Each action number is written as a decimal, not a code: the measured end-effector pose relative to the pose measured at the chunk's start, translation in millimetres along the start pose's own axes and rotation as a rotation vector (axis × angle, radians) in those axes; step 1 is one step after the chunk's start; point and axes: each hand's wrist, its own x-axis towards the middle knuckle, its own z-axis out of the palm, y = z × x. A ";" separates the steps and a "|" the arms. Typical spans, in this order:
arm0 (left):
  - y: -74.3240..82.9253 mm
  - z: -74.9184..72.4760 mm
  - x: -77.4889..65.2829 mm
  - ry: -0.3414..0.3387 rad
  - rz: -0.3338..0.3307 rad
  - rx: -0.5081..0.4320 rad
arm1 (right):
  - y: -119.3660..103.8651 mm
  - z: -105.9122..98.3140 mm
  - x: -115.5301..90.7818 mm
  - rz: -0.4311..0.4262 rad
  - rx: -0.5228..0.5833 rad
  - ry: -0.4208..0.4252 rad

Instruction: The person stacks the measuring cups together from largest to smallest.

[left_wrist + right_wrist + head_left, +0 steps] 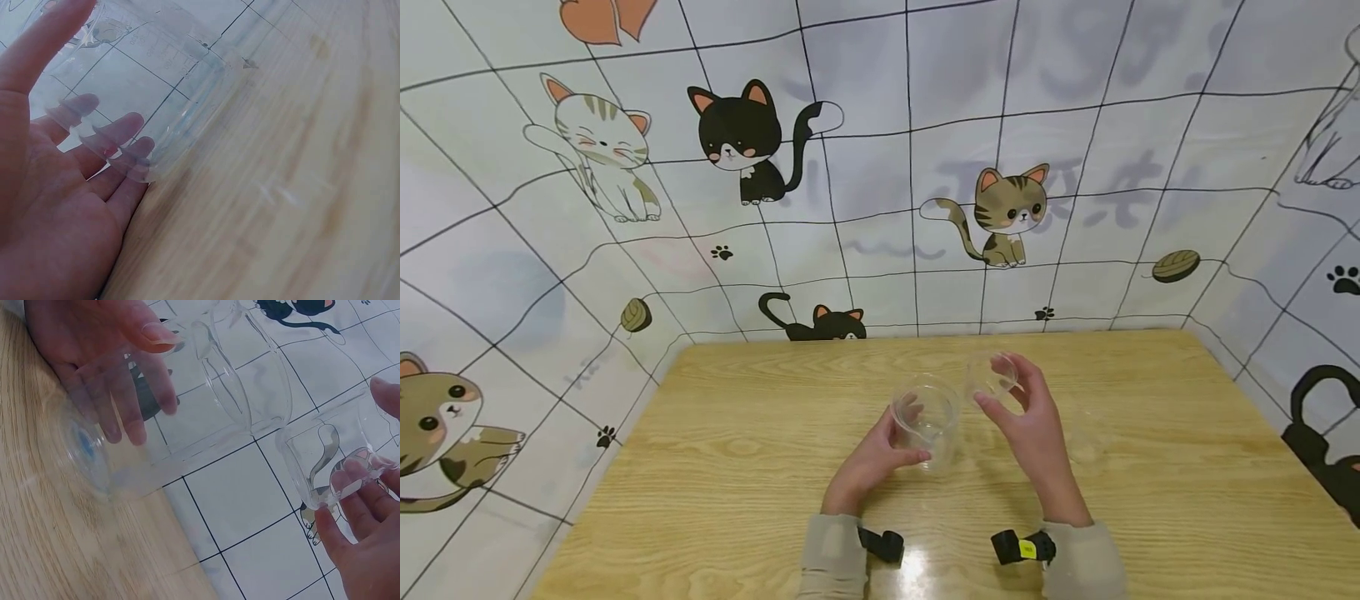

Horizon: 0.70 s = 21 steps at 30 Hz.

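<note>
My left hand (876, 454) holds a large clear plastic cup (934, 421) around its side, thumb at the front and fingers behind. The cup stands upright on the table, mouth up; faint printed graduations show on its wall (169, 53) in the left wrist view. Two rim-like rings show at its mouth in the right wrist view; whether another cup sits inside, I cannot tell. Just up and to the right, my right hand (1036, 421) grips a smaller clear cup (322, 453) between thumb and fingers, raised above the table and apart from the large cup.
The wooden table (737, 467) spreads out around both hands. A cloth backdrop (872, 192) with a grid and cartoon cats rises behind its far edge and along both sides. A faint clear outline on the table right of my right hand is too dim to identify.
</note>
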 end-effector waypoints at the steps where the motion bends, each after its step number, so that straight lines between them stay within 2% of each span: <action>1: 0.1 0.0 -0.3 0.001 -0.001 0.004 | -1.5 0.2 -0.3 0.001 -0.001 0.000; 12: 0.8 -0.3 0.7 -0.002 -0.001 0.005 | -7.9 2.4 -1.9 0.004 -0.003 0.013; 21: -0.6 -1.5 0.7 0.000 -0.007 -0.002 | -14.1 12.4 -3.8 0.042 -0.001 0.046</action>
